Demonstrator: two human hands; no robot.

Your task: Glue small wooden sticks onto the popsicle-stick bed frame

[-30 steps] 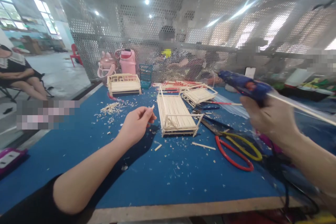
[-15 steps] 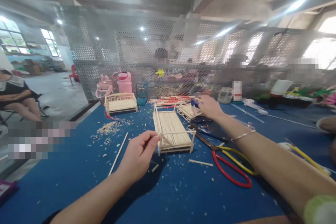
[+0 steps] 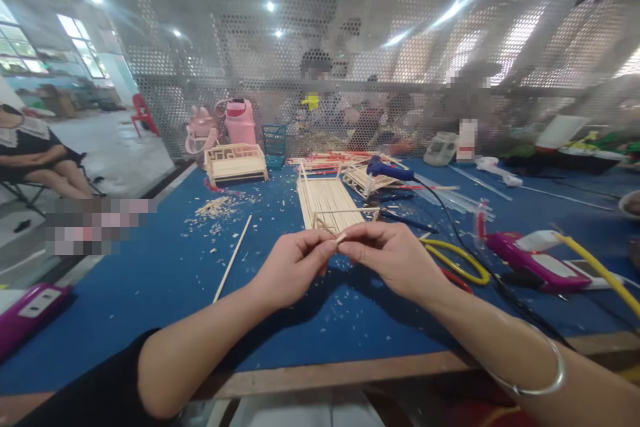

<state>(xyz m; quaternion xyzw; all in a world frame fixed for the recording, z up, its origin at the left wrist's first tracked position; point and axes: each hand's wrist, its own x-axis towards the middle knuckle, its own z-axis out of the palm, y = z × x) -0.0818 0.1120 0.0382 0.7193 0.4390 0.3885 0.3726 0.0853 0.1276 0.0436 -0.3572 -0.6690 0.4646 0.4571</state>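
- Pinching one short stick (image 3: 341, 239): your left hand (image 3: 295, 271) and right hand (image 3: 406, 265) are both gripping it, fingertips nearly meeting.
- Stick is sitting in front of the bed (image 3: 329, 195), by its near rail; touching or apart, cannot tell, since your fingers are covering that corner.
- For doing this well, you are wanting a light, even pinch; thin wood is probably risking a snap if you are squeezing or bending hard.
- Tilting your hands a bit would be giving you a clearer view of the piece.
- Glue gun (image 3: 393, 169) is lying at the small frame (image 3: 373, 181), beyond your right hand; nozzle may be hot, so reaching there is calling for care.
- Cord (image 3: 519, 307) is trailing beside your right forearm, likely snagging.
- Scissors (image 3: 485, 273) are lying partly hidden behind your right hand; power strip (image 3: 525, 261) is sitting farther right.
- Long stick (image 3: 233, 259) is lying left of your left hand, scraps (image 3: 216, 207) beyond.
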